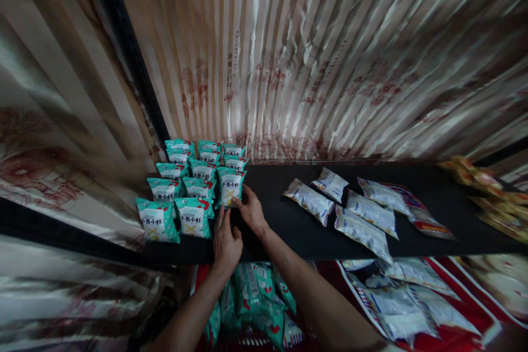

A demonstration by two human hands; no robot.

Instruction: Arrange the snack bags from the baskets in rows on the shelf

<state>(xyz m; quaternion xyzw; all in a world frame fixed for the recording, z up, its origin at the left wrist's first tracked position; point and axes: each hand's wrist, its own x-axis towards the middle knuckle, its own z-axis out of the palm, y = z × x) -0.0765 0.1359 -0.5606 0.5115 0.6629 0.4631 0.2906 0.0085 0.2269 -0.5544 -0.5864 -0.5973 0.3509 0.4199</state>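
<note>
Touches an upright teal packet (pixel 231 184) just beyond the fingertips. Left hand (pixel 227 247) at its lower edge, fingers together, thumb apart; right hand (pixel 252 212) at its right side, thumb on the front, cannot tell whether gripping or merely resting. Left of the fingers, matching packets (pixel 193 219) in rows on a black shelf (pixel 297 242); right, loose white packets (pixel 365 228); below, piled green-teal bags (pixel 251 291).

Snack packets (pixel 193 219) lining a black shelf (pixel 297 242) suggest a shop.
</note>
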